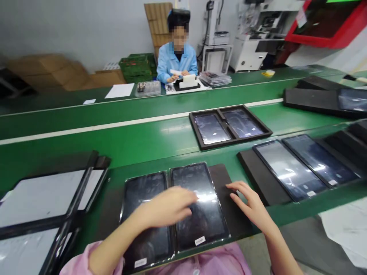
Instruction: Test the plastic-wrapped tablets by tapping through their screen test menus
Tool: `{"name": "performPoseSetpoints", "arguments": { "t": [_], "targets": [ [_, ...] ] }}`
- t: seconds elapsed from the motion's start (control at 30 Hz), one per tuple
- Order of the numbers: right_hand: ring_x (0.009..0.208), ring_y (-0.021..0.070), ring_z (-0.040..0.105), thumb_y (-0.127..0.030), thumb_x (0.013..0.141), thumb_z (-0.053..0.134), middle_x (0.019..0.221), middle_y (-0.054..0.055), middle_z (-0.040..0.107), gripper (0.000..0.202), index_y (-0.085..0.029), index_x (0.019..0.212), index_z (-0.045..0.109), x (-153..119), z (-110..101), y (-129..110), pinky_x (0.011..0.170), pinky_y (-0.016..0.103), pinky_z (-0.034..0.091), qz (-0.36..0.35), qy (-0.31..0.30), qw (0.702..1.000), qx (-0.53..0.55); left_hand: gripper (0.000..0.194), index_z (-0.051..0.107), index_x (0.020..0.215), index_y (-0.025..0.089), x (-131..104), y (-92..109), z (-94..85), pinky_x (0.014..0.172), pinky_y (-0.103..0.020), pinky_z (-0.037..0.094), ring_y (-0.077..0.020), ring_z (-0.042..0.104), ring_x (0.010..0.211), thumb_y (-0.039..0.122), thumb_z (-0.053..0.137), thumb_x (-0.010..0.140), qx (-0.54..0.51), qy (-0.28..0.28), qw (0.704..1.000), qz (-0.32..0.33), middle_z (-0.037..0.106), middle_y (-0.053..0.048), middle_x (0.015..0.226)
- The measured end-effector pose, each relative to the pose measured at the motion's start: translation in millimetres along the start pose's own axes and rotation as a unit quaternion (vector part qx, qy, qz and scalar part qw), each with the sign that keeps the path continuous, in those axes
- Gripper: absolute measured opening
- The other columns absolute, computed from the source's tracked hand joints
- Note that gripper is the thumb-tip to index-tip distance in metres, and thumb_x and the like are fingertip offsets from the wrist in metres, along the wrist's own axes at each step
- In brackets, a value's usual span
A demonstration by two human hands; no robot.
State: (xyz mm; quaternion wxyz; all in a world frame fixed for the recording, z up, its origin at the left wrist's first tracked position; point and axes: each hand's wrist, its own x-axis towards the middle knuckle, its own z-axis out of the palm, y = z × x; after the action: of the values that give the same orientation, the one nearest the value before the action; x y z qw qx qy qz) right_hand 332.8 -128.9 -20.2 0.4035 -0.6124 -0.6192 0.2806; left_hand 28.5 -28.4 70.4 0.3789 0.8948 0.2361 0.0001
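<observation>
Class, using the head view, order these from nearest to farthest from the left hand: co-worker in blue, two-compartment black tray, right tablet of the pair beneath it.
1. Right tablet, partly beneath the left hand.
2. Black tray, ahead and to the right.
3. Co-worker, opposite, farthest ahead.

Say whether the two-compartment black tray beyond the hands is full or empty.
Full: the tray has a tablet in each of its two compartments.

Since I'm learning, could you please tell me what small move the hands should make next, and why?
Perhaps bring the right hand to the nearest tablet on its left: that tablet's right edge is uncovered, the hand looks empty, and the left hand is over it.
</observation>
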Motion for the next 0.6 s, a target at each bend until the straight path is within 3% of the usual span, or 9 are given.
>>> {"name": "performPoseSetpoints", "arguments": {
  "t": [0.03, 0.1, 0.17, 0.3, 0.43, 0.6],
  "targets": [
    [0.112, 0.0294, 0.065, -0.045, 0.097, 0.057, 0.118, 0.010, 0.070, 0.033, -0.026, 0.120, 0.072, 13.3, 7.3, -3.6, 0.100, 0.046, 0.050, -0.020, -0.029, 0.999, -0.024, 0.043, 0.065, 0.136, 0.026, -11.6, -16.4, -5.9, 0.116, -0.050, 0.040, -0.0327, 0.060, 0.129, 0.038, 0.051, 0.097, 0.039, 0.063, 0.994, -0.084, 0.068, -0.012, 0.135],
    [0.117, 0.0328, 0.060, -0.046, 0.093, 0.062, 0.125, 0.012, 0.066, 0.044, -0.025, 0.131, 0.067, 38.4, 25.3, -7.8, 0.100, 0.051, 0.048, -0.031, -0.054, 0.994, -0.087, 0.051, 0.059, 0.141, 0.020, -27.4, -43.7, -14.4, 0.119, -0.059, 0.031, -0.0374, 0.052, 0.135, 0.042, 0.048, 0.097, 0.111, 0.163, 0.949, -0.248, 0.061, -0.018, 0.141],
    [0.116, 0.0363, 0.058, -0.049, 0.085, 0.070, 0.124, 0.014, 0.063, 0.056, -0.024, 0.135, 0.064, 56.4, 44.0, -7.1, 0.096, 0.053, 0.047, -0.011, -0.046, 0.987, -0.154, 0.051, 0.061, 0.136, 0.018, -32.5, -62.0, -15.6, 0.115, -0.060, 0.032, -0.0379, 0.053, 0.130, 0.047, 0.045, 0.098, 0.145, 0.199, 0.907, -0.342, 0.063, -0.019, 0.134],
    [0.110, 0.0355, 0.056, -0.056, 0.084, 0.072, 0.118, 0.012, 0.061, 0.056, -0.026, 0.131, 0.065, 61.9, 65.1, 3.5, 0.090, 0.048, 0.045, 0.014, 0.009, 0.980, -0.197, 0.048, 0.069, 0.118, 0.020, -21.8, -74.7, -2.2, 0.109, -0.058, 0.035, -0.0363, 0.056, 0.118, 0.057, 0.044, 0.101, 0.141, 0.200, 0.896, -0.370, 0.067, -0.016, 0.116],
    [0.106, 0.0340, 0.054, -0.064, 0.085, 0.068, 0.112, 0.011, 0.059, 0.057, -0.024, 0.126, 0.069, 53.9, 62.7, 10.6, 0.090, 0.047, 0.042, 0.010, 0.045, 0.983, -0.180, 0.046, 0.064, 0.129, 0.018, -9.2, -74.9, 7.8, 0.108, -0.056, 0.042, -0.0333, 0.056, 0.125, 0.054, 0.061, 0.100, 0.110, 0.221, 0.894, -0.373, 0.062, -0.014, 0.132],
    [0.101, 0.0324, 0.055, -0.071, 0.081, 0.070, 0.104, 0.009, 0.057, 0.057, -0.025, 0.114, 0.074, 58.1, 57.7, 11.0, 0.092, 0.047, 0.042, 0.028, 0.049, 0.986, -0.156, 0.044, 0.059, 0.136, 0.018, -5.8, -71.9, 6.2, 0.102, -0.053, 0.054, -0.0300, 0.062, 0.121, 0.042, 0.068, 0.100, 0.053, 0.244, 0.901, -0.354, 0.059, -0.012, 0.139]
  ]
}}
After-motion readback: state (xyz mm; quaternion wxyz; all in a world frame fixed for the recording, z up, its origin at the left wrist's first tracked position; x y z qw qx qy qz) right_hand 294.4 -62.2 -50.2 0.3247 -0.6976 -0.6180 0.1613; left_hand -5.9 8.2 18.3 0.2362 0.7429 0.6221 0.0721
